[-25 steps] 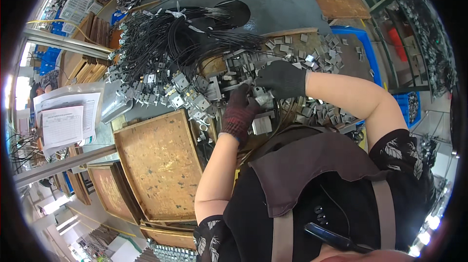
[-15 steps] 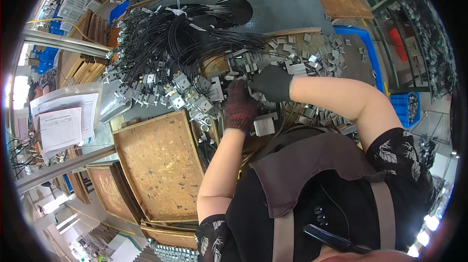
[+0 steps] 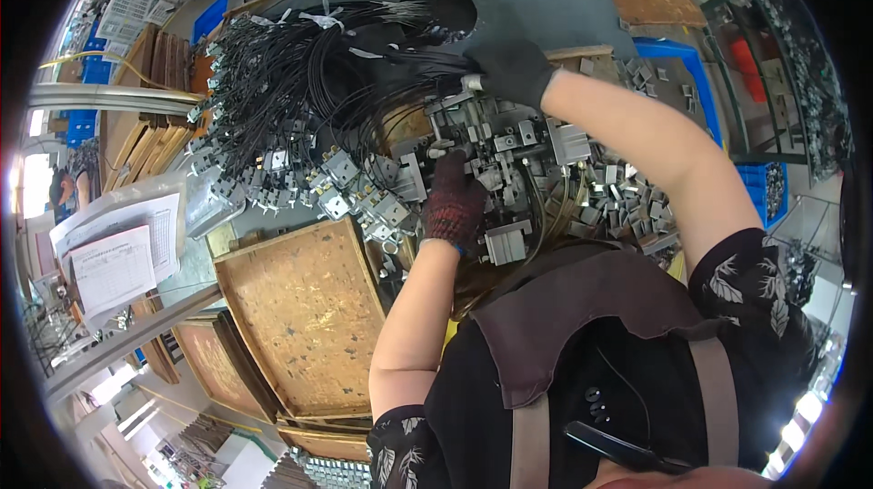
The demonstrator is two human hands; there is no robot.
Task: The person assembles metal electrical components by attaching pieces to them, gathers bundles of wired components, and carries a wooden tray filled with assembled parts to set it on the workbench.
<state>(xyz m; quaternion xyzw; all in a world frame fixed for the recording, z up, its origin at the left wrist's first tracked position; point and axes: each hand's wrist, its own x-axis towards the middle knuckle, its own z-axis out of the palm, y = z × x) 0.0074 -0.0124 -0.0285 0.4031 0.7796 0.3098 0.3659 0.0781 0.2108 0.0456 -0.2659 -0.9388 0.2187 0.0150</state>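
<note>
A metal clamping fixture (image 3: 509, 157) with rods, blocks and a grey cylinder stands in front of me. My left hand (image 3: 453, 202), in a dark red and black knit glove, rests at its left side. Those fingers are curled in against the fixture; what they hold is hidden. My right hand (image 3: 514, 72), in a dark grey glove, is at the fixture's far side, beside the ends of the black cables (image 3: 318, 61). Its fingers look closed, with a small whitish piece (image 3: 471, 82) at their tips; I cannot make out what it is.
Metal connector blocks (image 3: 341, 180) on the cables lie to the left. Loose small metal pieces (image 3: 627, 198) are heaped at the right, by a blue bin (image 3: 696, 80). A wooden tray (image 3: 296, 316) stands at the near left. Papers (image 3: 118, 252) hang further left.
My right hand has moved away from me, off the middle of the fixture to its far side, uncovering the rods and blocks. My left hand stays nearly in place.
</note>
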